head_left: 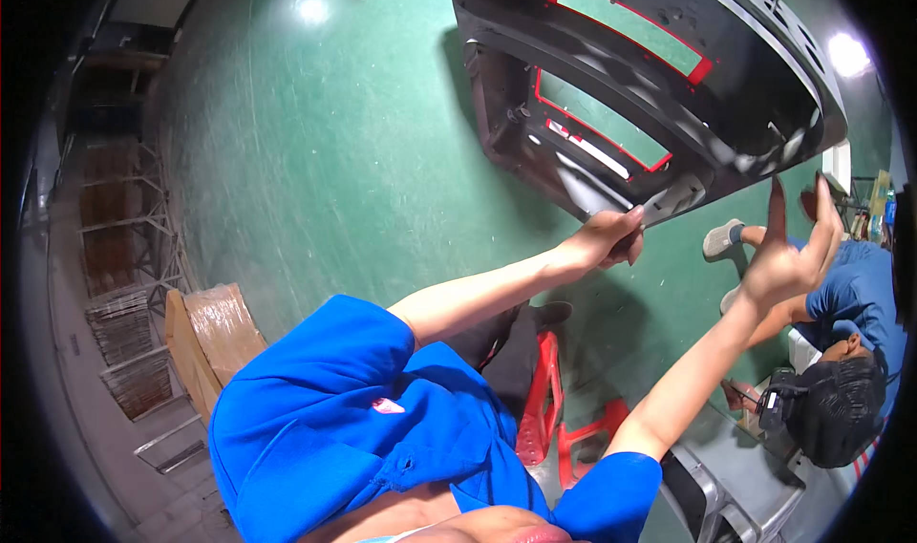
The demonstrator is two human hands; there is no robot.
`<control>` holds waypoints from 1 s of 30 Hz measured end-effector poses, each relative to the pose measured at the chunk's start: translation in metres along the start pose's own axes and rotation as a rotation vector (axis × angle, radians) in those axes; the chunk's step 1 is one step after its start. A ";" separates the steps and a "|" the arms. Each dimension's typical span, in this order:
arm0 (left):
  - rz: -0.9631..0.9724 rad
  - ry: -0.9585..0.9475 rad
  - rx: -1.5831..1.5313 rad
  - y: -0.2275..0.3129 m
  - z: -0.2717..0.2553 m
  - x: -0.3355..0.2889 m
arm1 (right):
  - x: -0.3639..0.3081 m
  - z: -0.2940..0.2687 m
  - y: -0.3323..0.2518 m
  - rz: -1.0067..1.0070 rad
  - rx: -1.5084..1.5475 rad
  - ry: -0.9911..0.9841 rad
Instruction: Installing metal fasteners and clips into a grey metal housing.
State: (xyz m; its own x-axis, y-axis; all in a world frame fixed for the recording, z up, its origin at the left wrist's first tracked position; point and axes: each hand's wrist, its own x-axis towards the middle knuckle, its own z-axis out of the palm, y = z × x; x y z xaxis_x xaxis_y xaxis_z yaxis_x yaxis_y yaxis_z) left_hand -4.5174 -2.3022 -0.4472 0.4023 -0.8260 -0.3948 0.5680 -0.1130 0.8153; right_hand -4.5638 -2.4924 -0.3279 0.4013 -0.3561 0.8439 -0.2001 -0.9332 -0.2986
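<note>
A large black moulded panel (669,113) with long openings edged in red hangs tilted in front of me at the upper right. My left hand (611,237) is closed on its near lower edge, thumb on top and fingers curled under. Beside that hand, a pale grey patch (673,199) shows on the panel's inner face. My right hand (793,256) is raised at the panel's right end with fingers stretched and apart. Its fingertips come close to the edge and to a small white block (837,167); whether they touch, I cannot tell.
A co-worker in a blue shirt (855,280) bends low at the right, near a grey metal chair (735,495). Red plastic stools (543,400) stand by my legs. Wrapped boards (224,328) and metal racks (129,228) line the left. The floor (334,142) is green.
</note>
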 end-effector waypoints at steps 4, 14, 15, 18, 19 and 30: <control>0.120 0.036 0.005 0.014 0.004 -0.003 | -0.071 -0.007 -0.041 0.468 0.603 -0.548; 0.244 0.147 0.197 0.046 0.015 0.018 | -0.093 0.006 -0.023 0.708 0.662 -0.161; 0.281 0.261 0.240 0.050 0.018 0.027 | -0.093 0.013 -0.016 0.748 0.674 -0.087; 0.215 0.086 0.171 0.072 0.024 0.035 | -0.087 0.033 -0.011 0.872 0.733 0.098; 0.216 0.062 0.195 0.073 0.025 0.037 | -0.087 0.039 -0.012 0.902 0.743 0.136; 0.141 -0.007 0.327 0.052 0.010 0.055 | -0.151 0.094 0.009 0.865 0.675 0.178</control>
State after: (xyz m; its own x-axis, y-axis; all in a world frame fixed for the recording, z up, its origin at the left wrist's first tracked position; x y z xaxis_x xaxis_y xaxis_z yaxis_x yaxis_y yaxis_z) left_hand -4.4726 -2.3587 -0.4219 0.4549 -0.8495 -0.2671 0.2470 -0.1677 0.9544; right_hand -4.5419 -2.4514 -0.4997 0.2164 -0.9382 0.2699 0.1989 -0.2283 -0.9531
